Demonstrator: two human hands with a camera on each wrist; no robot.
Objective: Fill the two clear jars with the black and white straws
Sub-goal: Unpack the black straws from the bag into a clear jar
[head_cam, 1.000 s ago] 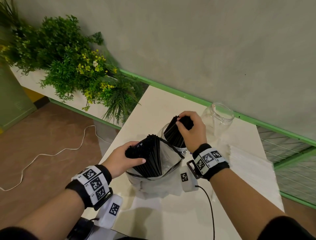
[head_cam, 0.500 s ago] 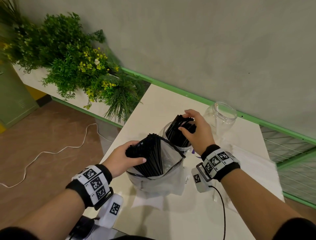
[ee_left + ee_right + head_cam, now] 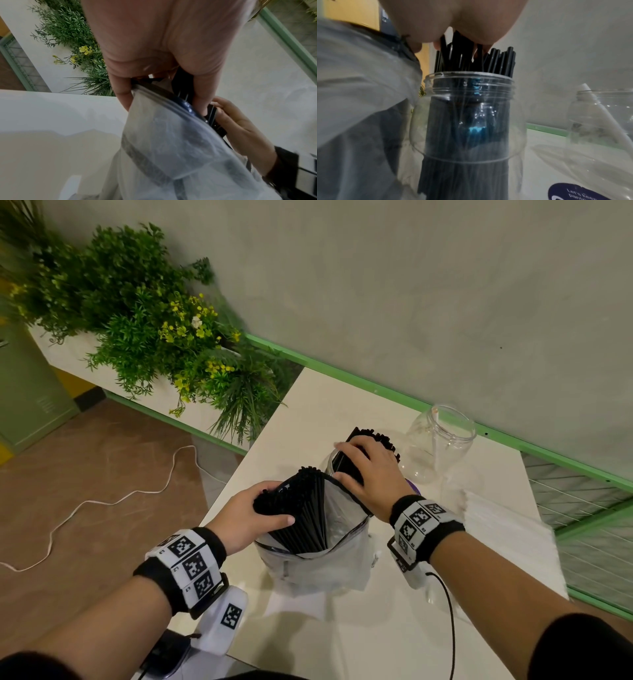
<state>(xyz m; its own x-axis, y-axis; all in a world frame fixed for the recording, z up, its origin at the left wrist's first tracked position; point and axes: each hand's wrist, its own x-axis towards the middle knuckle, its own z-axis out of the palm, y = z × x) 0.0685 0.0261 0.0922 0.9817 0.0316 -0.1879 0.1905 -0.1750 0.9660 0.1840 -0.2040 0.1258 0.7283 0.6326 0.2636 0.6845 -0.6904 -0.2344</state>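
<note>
On the pale table stands a clear plastic bag of black straws. My left hand grips the straw tops at the bag's mouth, and in the left wrist view the left hand pinches the bag. Behind it the near clear jar holds a bundle of black straws. My right hand lies over their tops, fingers curled down among them. The second clear jar holds one white straw.
A blurred heap of white straws lies on the table at the right. A planter of green plants stands beyond the table's left edge. A white cable runs across the floor. A green rail lines the wall.
My right hand has shifted from pinching the jar's straws at the side to sitting lower, over their tops. The left hand has stayed on the bag's straws.
</note>
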